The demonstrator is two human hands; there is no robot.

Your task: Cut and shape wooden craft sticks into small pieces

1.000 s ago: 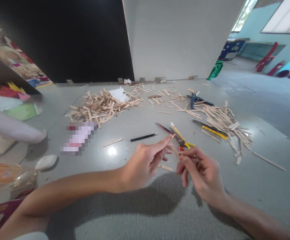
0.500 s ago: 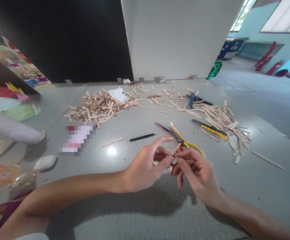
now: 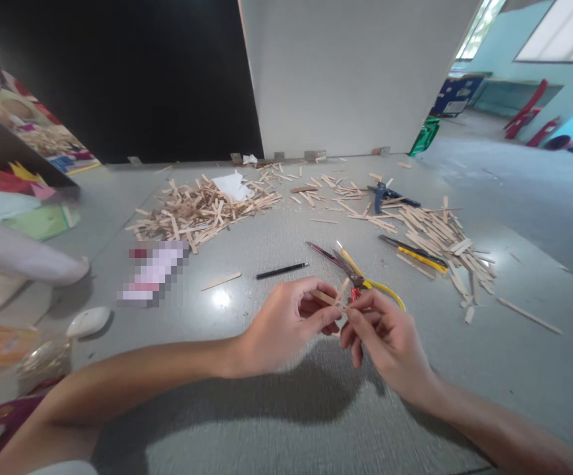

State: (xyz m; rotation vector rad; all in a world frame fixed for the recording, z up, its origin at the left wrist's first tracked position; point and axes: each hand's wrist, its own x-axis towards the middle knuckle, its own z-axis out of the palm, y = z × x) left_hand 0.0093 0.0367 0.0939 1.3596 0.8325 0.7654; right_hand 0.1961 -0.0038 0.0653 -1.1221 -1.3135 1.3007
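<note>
Over the middle of the table, my left hand (image 3: pixel 286 320) is closed around pale wooden craft sticks (image 3: pixel 322 298); a shorter piece slants up across them. My right hand (image 3: pixel 388 343) is closed in a pinch at the right end of these sticks, thumb and forefinger together. What exactly lies between its fingertips is too small to make out. Just behind the hands are scissors (image 3: pixel 352 273) with yellow handles, partly covered by my right hand. A black pen (image 3: pixel 282 270) rests left of them, and a single craft stick (image 3: pixel 221 281) lies further left.
A heap of craft sticks (image 3: pixel 200 210) with white paper (image 3: pixel 233 186) lies back left. More sticks (image 3: pixel 434 227) spread at right, with a yellow-black cutter (image 3: pixel 422 257) and dark blue pliers (image 3: pixel 380 196). A white mouse (image 3: pixel 89 321) sits left. An upright board (image 3: pixel 355 79) borders the back.
My left fingers have curled in around the sticks, and the two hands have come closer together. The short piece now slants across the longer stick. A stick seen below my hands earlier is out of sight.
</note>
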